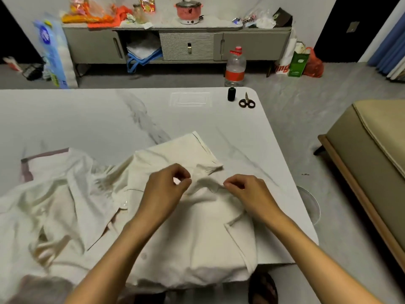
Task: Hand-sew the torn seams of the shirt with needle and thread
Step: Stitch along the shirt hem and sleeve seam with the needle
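Shirt [197, 238], cream, lay crumpled on the near part of the white marble table [87, 119], its hem hanging over the near edge. A thin dark thread [215, 189] curved across a fold near the collar. Right hand [243, 189]: fingers curled, fingertips pinching the thread's end against the fold. Left hand [168, 185]: thumb and forefinger tips pressed together just above the shirt; whether anything was held could not be told. Black spool [231, 94] and scissors [247, 102] sat side by side at the table's far right corner, well apart from the shirt. Plastic bottle [235, 66] stood on the floor beyond.
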{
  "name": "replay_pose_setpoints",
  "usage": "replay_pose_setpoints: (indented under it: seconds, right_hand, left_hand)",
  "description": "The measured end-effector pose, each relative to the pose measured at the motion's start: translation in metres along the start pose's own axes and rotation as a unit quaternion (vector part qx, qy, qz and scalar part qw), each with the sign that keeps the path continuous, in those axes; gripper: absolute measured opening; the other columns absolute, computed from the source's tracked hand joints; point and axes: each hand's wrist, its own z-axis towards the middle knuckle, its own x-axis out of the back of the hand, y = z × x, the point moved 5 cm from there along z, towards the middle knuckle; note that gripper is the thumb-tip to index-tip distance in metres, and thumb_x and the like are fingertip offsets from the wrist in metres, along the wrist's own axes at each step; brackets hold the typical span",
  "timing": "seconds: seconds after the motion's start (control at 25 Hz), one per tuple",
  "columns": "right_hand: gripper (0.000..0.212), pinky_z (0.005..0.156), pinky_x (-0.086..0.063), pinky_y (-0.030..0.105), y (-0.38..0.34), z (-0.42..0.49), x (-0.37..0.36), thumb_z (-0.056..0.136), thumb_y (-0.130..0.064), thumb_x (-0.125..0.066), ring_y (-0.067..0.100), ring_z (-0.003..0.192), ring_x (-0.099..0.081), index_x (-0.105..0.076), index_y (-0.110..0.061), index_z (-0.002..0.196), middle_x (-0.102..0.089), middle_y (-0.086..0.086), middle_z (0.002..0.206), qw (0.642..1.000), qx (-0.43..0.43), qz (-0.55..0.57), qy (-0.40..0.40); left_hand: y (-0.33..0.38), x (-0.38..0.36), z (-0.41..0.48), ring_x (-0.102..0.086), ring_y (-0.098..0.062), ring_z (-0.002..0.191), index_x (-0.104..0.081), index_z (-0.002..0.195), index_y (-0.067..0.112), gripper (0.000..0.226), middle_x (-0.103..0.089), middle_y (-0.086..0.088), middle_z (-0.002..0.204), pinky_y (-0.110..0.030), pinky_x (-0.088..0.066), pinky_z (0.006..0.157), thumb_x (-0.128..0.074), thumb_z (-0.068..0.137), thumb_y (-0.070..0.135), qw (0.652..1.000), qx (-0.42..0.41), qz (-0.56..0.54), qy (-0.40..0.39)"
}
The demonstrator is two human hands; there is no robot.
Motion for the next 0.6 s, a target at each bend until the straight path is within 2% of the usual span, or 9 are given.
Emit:
replay_pose_setpoints:
  seconds: [0.12,0.24,0.32,0.44,0.52,0.6]
  right_hand:
    - [0.011,0.077,-0.048,0.021,0.003,-0.013,-0.011,0.089,-0.026,-0.066,-0.001,0.084,-0.063,-0.076,-0.023,0.091,-0.072,-0.015,0.084,1.0,0.005,-0.018,0.019]
    - [0.009,0.077,-0.049,0.017,0.002,-0.013,-0.021,0.085,-0.019,-0.07,-0.001,0.082,-0.065,-0.077,-0.024,0.089,-0.074,-0.014,0.083,0.999,0.024,-0.026,0.033]
    - [0.011,0.073,-0.045,0.009,0.003,-0.011,-0.027,0.083,-0.015,-0.073,-0.006,0.079,-0.065,-0.079,-0.024,0.087,-0.074,-0.016,0.081,0.999,0.032,0.009,0.027]
    - [0.012,0.07,-0.043,0.007,0.0,-0.004,-0.032,0.084,-0.012,-0.072,-0.007,0.075,-0.066,-0.079,-0.022,0.085,-0.074,-0.015,0.076,0.998,0.035,0.06,0.004]
    - [0.013,0.068,-0.048,0.012,-0.006,-0.001,-0.032,0.087,-0.007,-0.066,0.004,0.07,-0.069,-0.077,-0.016,0.086,-0.074,-0.005,0.073,0.991,0.028,0.127,-0.008]
    - [0.014,0.065,-0.054,0.022,-0.007,0.002,-0.035,0.087,0.002,-0.063,0.019,0.065,-0.071,-0.072,-0.009,0.092,-0.073,0.008,0.074,0.969,-0.009,0.248,-0.021]
  left_hand:
    - [-0.012,-0.033,-0.027,-0.062,-0.008,0.085,-0.065,0.102,0.03,0.019,-0.065,0.018,0.099,-0.024,-0.043,0.073,-0.072,0.084,0.027,0.997,-0.035,0.066,-0.018]
    - [-0.01,-0.058,-0.018,-0.06,-0.01,0.096,-0.061,0.108,0.035,0.028,-0.059,0.016,0.108,-0.03,-0.046,0.076,-0.073,0.082,0.035,0.983,-0.094,0.156,-0.03]
    - [-0.014,-0.067,-0.008,-0.062,-0.012,0.092,-0.063,0.103,0.032,0.024,-0.06,0.016,0.108,-0.031,-0.047,0.069,-0.073,0.082,0.039,0.977,-0.118,0.178,-0.02]
    - [-0.016,-0.067,-0.002,-0.059,-0.015,0.071,-0.062,0.082,0.028,0.011,-0.057,0.014,0.086,-0.026,-0.036,0.053,-0.073,0.081,0.026,0.97,-0.162,0.18,0.022]
    - [-0.018,-0.06,0.001,-0.051,-0.008,0.066,-0.063,0.077,0.031,0.016,-0.051,0.017,0.074,-0.023,-0.032,0.05,-0.076,0.079,0.021,0.974,-0.157,0.16,0.039]
    - [-0.022,-0.05,0.004,-0.05,-0.004,0.063,-0.069,0.075,0.033,0.016,-0.054,0.018,0.07,-0.023,-0.037,0.053,-0.081,0.078,0.024,0.984,-0.13,0.11,0.044]
